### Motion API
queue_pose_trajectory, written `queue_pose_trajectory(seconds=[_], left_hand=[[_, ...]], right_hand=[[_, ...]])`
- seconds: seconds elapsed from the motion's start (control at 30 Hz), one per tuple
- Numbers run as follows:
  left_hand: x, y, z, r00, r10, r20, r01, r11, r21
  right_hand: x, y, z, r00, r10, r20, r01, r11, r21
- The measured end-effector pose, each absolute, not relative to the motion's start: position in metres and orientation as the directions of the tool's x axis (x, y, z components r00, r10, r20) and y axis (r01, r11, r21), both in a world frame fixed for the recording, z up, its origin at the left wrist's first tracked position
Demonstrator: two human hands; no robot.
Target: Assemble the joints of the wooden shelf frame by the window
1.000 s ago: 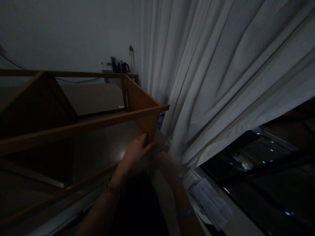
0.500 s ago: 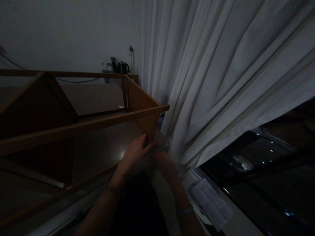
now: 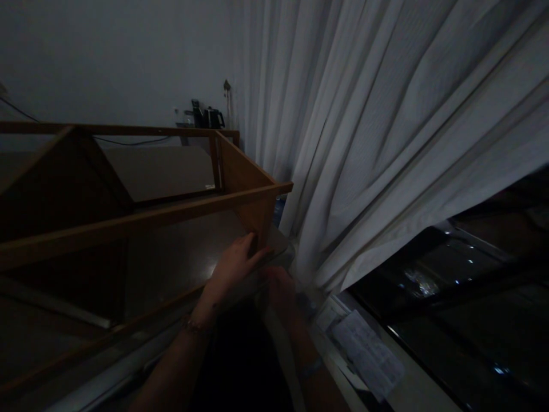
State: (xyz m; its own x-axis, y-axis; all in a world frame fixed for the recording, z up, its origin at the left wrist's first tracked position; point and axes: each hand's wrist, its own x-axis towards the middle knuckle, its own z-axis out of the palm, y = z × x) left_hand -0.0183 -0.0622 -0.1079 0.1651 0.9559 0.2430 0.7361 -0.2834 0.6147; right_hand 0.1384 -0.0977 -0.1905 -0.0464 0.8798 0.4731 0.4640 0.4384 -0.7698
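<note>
A wooden frame (image 3: 171,213) with an open top and panels inside stretches from the left to the middle of the view. My left hand (image 3: 235,262) is closed around the lower part of its end post, thumb pointing right. Just below and to the right, my right hand (image 3: 279,286) is curled, its fingertips drawn together near the frame's lower corner. Dim light hides what those fingers hold, if anything. A pale surface (image 3: 171,252) shows through the frame behind my left hand.
Long white curtains (image 3: 343,143) hang close on the right. A dark window (image 3: 441,297) lies beyond them. Papers (image 3: 366,352) rest on the sill at lower right. A black kettle (image 3: 213,117) stands behind the frame by the wall.
My right hand has drawn slightly left, and its fingers look more curled. My left hand stays on the post. The whole view has shifted a little.
</note>
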Motion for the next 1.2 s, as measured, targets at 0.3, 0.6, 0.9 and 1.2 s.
queue_pose_trajectory(seconds=[0.3, 0.6, 0.9, 1.2], left_hand=[[-0.018, -0.058, -0.112, 0.184, 0.950, 0.251, 0.716, -0.305, 0.629], [-0.017, -0.057, -0.114, 0.171, 0.946, 0.275, 0.707, -0.312, 0.635], [-0.018, -0.059, -0.113, 0.168, 0.950, 0.264, 0.717, -0.302, 0.629], [-0.018, -0.060, -0.111, 0.173, 0.946, 0.273, 0.722, -0.310, 0.618]], right_hand=[[0.127, -0.097, -0.195, 0.062, 0.882, 0.468, 0.427, 0.400, -0.811], [0.111, -0.105, -0.197, 0.207, 0.908, 0.364, 0.250, 0.311, -0.917], [0.095, -0.110, -0.186, 0.360, 0.894, 0.267, 0.137, 0.233, -0.963], [0.084, -0.111, -0.181, 0.434, 0.889, 0.144, -0.041, 0.179, -0.983]])
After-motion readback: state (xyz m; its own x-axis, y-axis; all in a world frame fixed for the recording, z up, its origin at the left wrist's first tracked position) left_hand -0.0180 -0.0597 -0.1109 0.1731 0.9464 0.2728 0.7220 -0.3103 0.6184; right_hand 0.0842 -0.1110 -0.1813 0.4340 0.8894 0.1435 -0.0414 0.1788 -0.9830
